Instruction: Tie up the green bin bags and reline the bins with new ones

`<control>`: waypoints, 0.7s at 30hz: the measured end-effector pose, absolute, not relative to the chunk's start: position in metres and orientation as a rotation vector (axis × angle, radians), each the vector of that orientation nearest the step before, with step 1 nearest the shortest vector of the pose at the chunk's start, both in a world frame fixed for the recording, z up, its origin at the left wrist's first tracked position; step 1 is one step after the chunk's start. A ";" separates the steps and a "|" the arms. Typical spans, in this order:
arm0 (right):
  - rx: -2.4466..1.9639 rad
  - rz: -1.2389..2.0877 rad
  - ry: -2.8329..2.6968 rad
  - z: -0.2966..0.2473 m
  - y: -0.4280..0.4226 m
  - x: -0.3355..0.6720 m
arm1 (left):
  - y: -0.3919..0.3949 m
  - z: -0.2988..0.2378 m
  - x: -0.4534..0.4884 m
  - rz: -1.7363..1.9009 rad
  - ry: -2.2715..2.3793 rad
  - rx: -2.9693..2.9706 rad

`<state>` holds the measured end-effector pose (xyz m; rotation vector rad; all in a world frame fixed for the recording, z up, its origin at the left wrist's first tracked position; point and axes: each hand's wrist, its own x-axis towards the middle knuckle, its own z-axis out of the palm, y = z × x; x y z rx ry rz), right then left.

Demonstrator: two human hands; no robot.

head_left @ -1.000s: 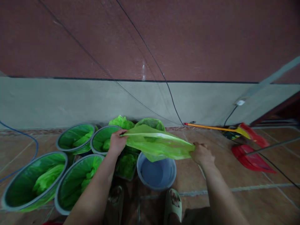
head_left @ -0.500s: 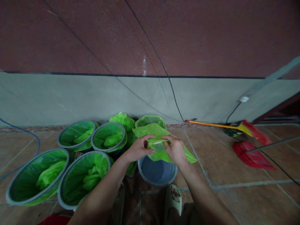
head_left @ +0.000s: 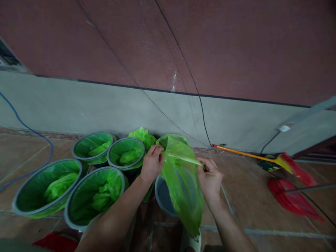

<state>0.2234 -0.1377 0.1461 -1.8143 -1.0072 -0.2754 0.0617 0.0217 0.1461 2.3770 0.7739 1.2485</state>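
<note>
A thin green plastic bag [head_left: 183, 185] hangs stretched between my hands, its top edge pulled sideways and its body drooping towards my foot. My left hand [head_left: 152, 163] pinches the left end of that edge. At the other end, my right hand [head_left: 210, 176] grips the bag, fingers closed. Below and partly behind the bag stands a grey bucket [head_left: 164, 196] with no liner showing in it; the bag covers its right side. Just beyond my hands, a bin lined in green [head_left: 171, 137] is mostly hidden by the bag.
On the left stand several green-lined bins [head_left: 96, 199] with grey rims. A bunched green bag [head_left: 143, 137] lies by the wall. To the right are a broom [head_left: 244, 152] and a red dustpan [head_left: 291, 197]. A blue hose [head_left: 34, 131] runs along the far left.
The bag, earlier bunched flat between my hands, now hangs down long over the bucket. My hands have moved apart. The view has tilted and shifted slightly left.
</note>
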 end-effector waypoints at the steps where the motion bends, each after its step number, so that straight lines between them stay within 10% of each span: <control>1: -1.830 -0.290 -1.014 0.146 -0.139 0.223 | 0.023 0.148 0.061 1.299 0.781 2.383; 21: -1.775 -0.390 -1.335 0.153 -0.126 0.189 | -0.019 0.135 0.073 0.903 0.751 2.609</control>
